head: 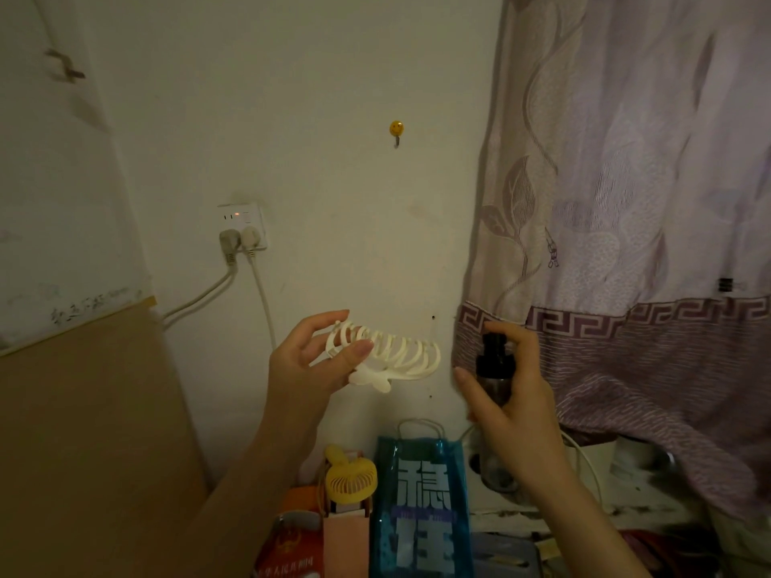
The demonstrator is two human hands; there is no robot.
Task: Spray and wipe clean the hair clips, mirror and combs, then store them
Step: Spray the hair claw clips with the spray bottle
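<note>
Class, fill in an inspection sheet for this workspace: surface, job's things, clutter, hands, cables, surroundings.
Surface: nothing seen clearly; hidden under items.
Job's things: cream hair clip in the air; dark spray bottle beside it, apart.
Clutter: yellow mini fan, blue bag, orange box.
Hands: left hand pinches the clip; right hand grips the bottle.
Cables: two plugs in the wall socket, leads running down.
Surroundings: smiley hook, purple curtain.

Dim, warm and yellowish throughout, evenly lit with no strong glare; soft shadow under the curtain [626, 202] hem and in the lower corners; slightly soft and grainy overall, blurred at the bottom edge; wide-angle bending of the wall [313, 98] lines at left
</note>
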